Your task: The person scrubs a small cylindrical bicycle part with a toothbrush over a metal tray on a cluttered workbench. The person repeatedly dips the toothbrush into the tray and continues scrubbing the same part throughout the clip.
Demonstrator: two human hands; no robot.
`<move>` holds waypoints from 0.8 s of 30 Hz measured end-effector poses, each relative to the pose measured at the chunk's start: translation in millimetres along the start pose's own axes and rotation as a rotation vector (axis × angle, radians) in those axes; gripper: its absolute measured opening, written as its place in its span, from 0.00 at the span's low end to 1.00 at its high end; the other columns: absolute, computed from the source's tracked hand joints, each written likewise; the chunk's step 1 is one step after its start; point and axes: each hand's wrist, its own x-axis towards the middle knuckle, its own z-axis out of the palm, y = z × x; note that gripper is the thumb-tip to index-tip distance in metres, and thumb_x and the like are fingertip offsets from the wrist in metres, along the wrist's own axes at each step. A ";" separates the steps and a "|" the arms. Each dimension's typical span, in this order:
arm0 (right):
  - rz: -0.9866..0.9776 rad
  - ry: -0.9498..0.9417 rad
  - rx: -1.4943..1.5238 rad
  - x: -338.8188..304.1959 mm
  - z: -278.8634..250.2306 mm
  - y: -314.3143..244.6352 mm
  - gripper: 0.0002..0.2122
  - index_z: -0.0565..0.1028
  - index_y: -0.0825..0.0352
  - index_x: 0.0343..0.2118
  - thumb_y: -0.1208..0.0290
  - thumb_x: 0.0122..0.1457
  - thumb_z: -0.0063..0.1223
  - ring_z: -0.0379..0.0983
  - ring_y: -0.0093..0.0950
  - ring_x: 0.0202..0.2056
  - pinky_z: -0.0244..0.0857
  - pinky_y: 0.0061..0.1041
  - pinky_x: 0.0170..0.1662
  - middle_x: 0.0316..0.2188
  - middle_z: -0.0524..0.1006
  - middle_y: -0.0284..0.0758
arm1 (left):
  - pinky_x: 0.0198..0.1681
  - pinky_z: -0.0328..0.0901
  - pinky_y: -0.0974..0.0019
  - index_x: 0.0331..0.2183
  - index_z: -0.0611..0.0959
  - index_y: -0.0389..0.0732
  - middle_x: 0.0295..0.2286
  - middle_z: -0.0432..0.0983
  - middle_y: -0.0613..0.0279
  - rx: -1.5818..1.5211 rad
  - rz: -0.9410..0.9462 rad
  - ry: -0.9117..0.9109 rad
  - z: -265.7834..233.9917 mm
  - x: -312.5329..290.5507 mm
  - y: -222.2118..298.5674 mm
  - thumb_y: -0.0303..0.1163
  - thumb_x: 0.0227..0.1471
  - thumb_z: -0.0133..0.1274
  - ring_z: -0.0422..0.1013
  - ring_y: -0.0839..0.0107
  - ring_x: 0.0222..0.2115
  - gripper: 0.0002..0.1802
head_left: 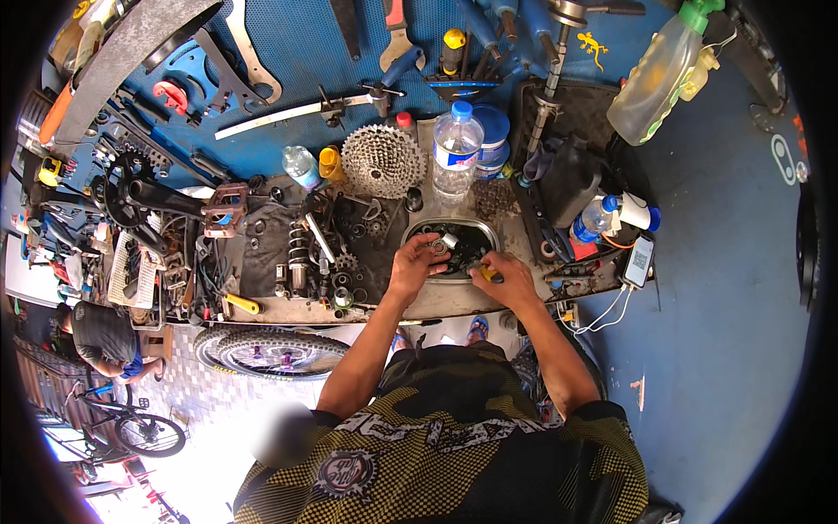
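Note:
On the bench in front of me lies an oval metal tray [494, 234] with dark contents. Over its left side, my left hand [417, 266] pinches a small silver ring-shaped metal part [439, 248]. A short silver cylinder [449, 240] shows right beside that ring; whether the two are joined I cannot tell. My right hand [509, 279] is closed over the tray's right side, around a tool with a yellow handle [494, 276]. Its working end points toward the left hand but is too small to make out.
A large bicycle cassette [384, 162] and a water bottle [457, 148] stand behind the tray. Left of it lie a shock absorber [298, 255], a pedal [225, 210] and small parts. A phone [639, 262] with a white cable sits right. Another person [109, 336] is at far left.

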 end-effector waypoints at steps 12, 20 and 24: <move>-0.005 0.116 0.453 19.6 -2.1 -38.4 0.11 0.88 0.65 0.43 0.64 0.64 0.70 0.86 0.30 0.39 0.76 0.29 0.46 0.38 0.89 0.38 | 0.48 0.81 0.65 0.58 0.82 0.34 0.45 0.86 0.56 0.206 0.048 0.069 5.3 1.3 0.2 0.17 0.70 0.45 0.83 0.71 0.43 0.19; -0.213 0.104 0.341 18.9 -22.0 -50.7 0.10 0.88 0.66 0.42 0.67 0.61 0.73 0.84 0.38 0.42 0.76 0.35 0.49 0.38 0.88 0.39 | 0.47 0.82 0.66 0.57 0.82 0.31 0.46 0.86 0.54 0.270 0.055 0.036 1.7 -2.7 -2.1 0.19 0.71 0.48 0.85 0.68 0.43 0.17; -0.312 0.064 0.317 19.3 -27.0 -53.6 0.10 0.87 0.66 0.42 0.69 0.60 0.73 0.83 0.39 0.41 0.75 0.35 0.47 0.38 0.88 0.39 | 0.45 0.83 0.66 0.56 0.83 0.29 0.45 0.86 0.53 0.304 0.052 0.035 4.3 -2.1 -1.4 0.19 0.71 0.47 0.86 0.65 0.42 0.17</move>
